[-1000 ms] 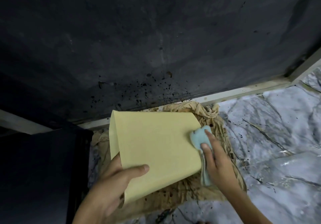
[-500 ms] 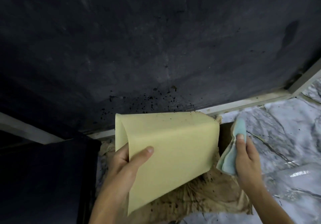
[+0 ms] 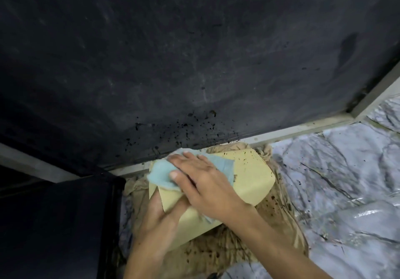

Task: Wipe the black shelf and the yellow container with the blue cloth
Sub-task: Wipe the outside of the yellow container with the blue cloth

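One yellow container (image 3: 249, 179) lies on its side at centre. The left hand (image 3: 160, 218) grips its open end at 7 o'clock. The right hand (image 3: 205, 187), fingers spread flat, presses one blue cloth (image 3: 162, 173) onto its top. One stained beige rag (image 3: 218, 255) lies beneath. The speckled black shelf (image 3: 173, 62) fills 12 o'clock; marble-patterned sheeting (image 3: 335, 192) lies at 3.

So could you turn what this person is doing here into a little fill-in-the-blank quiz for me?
1. The right hand presses a ____ cloth onto the container.
2. The container held by the left hand is ____ in colour.
3. Under the container lies a stained, crumpled ____ rag.
4. Dark specks dot the ____ shelf behind the container.

Missing words: blue; yellow; brown; black
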`<control>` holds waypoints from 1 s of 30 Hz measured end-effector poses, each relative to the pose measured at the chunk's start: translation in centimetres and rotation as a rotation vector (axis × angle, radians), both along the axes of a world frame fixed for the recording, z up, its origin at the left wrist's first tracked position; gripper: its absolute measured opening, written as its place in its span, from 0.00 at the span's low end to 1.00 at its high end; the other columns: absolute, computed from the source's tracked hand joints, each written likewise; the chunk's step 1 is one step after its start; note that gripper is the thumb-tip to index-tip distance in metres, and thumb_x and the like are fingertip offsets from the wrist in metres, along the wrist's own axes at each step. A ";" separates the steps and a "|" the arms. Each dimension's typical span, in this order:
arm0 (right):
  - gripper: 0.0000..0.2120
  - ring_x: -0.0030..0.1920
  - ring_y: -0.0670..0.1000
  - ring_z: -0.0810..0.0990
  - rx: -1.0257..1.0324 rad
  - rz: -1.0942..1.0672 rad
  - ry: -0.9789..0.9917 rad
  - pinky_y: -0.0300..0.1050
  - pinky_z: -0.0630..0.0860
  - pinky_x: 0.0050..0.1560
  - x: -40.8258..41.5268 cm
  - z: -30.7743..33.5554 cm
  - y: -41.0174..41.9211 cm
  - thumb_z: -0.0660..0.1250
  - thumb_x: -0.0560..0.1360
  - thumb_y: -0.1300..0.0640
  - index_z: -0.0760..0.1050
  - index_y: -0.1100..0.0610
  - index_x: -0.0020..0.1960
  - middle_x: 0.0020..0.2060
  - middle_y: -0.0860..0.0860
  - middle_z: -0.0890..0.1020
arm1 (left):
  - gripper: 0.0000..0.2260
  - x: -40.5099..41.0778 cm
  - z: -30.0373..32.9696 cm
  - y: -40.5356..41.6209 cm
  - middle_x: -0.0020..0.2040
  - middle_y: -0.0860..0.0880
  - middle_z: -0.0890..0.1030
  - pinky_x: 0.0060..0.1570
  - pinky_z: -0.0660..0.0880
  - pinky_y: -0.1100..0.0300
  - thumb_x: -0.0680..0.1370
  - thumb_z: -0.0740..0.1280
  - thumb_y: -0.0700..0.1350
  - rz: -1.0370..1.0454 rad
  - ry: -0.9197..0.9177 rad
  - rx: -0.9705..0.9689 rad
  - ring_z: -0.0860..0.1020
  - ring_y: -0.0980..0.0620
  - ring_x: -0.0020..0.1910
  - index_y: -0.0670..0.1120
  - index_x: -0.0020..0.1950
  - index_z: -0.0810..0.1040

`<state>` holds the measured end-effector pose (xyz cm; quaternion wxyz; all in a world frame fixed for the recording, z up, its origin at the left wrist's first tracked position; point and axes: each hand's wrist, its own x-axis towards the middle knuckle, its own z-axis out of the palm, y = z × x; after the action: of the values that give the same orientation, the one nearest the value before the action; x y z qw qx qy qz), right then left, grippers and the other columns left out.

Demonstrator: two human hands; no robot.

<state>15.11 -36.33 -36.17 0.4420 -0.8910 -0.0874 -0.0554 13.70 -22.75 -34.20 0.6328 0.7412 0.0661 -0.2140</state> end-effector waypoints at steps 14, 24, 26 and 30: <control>0.27 0.74 0.55 0.64 -0.160 -0.512 0.339 0.56 0.59 0.74 -1.0 -5.8 -9.6 0.50 0.81 0.40 0.64 0.51 0.75 0.73 0.52 0.70 | 0.11 -0.8 -2.0 1.2 0.53 0.57 0.89 0.58 0.77 0.54 0.78 0.72 0.43 0.130 0.124 -0.035 0.85 0.53 0.57 0.55 0.58 0.83; 0.22 0.77 0.43 0.53 -0.057 0.120 0.061 0.45 0.45 0.76 1.0 0.1 1.5 0.53 0.84 0.46 0.60 0.45 0.77 0.76 0.42 0.64 | 0.21 -0.5 -0.6 0.8 0.60 0.60 0.87 0.67 0.76 0.50 0.79 0.70 0.39 -0.009 0.037 -0.020 0.83 0.59 0.63 0.61 0.66 0.78; 0.23 0.77 0.44 0.52 -0.176 -0.024 0.057 0.50 0.48 0.76 -0.4 -1.8 -0.9 0.51 0.82 0.41 0.59 0.41 0.77 0.76 0.40 0.62 | 0.17 -0.5 -0.9 1.3 0.59 0.50 0.89 0.68 0.76 0.42 0.79 0.70 0.37 0.044 0.076 -0.042 0.85 0.49 0.62 0.52 0.66 0.81; 0.26 0.77 0.46 0.52 -0.304 -0.238 0.203 0.55 0.49 0.76 -1.1 -4.9 -7.6 0.46 0.80 0.34 0.58 0.40 0.76 0.76 0.41 0.61 | 0.14 0.1 -1.7 2.2 0.56 0.52 0.89 0.66 0.76 0.45 0.77 0.72 0.41 0.124 0.104 -0.026 0.85 0.48 0.61 0.52 0.61 0.83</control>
<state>13.99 -43.88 -41.11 0.2995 -0.9524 0.0561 -0.0035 13.82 -20.56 -35.89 0.6499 0.7155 0.1418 -0.2134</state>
